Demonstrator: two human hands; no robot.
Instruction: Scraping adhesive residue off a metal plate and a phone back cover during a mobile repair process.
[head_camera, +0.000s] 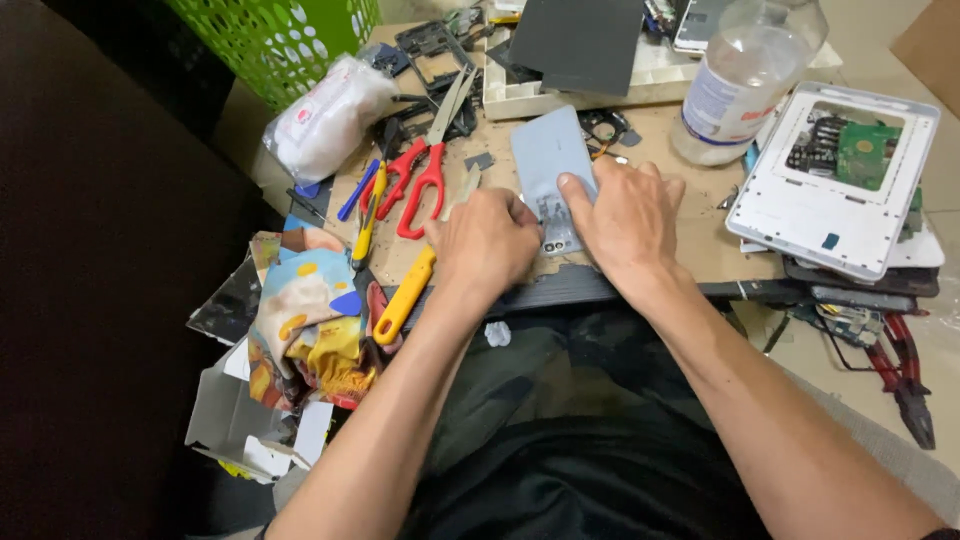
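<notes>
**A:** ok so nearest the cam it's just the two forearms over a dark lap, reaching up to the bench. The left hand is curled into a loose fist at the near corner of the pale blue phone, knuckles up. Fingers are tucked under, so I can't tell if anything's pinched in there.

**B:** and the other one?

**A:** The right hand lies mostly flat, fingers together, pressing down on the phone's right edge, thumb on its back near the camera end. The phone lies back-up on the brown bench top, tilted a bit, near end close to the bench's front edge.

**B:** any room to move?

**A:** tight tbh. Just left are the red scissors and a yellow-handled tool that sticks out past the edge. A plastic bottle stands beyond on the right, an opened white device casing further right. A bare patch sits between phone and casing.
</notes>
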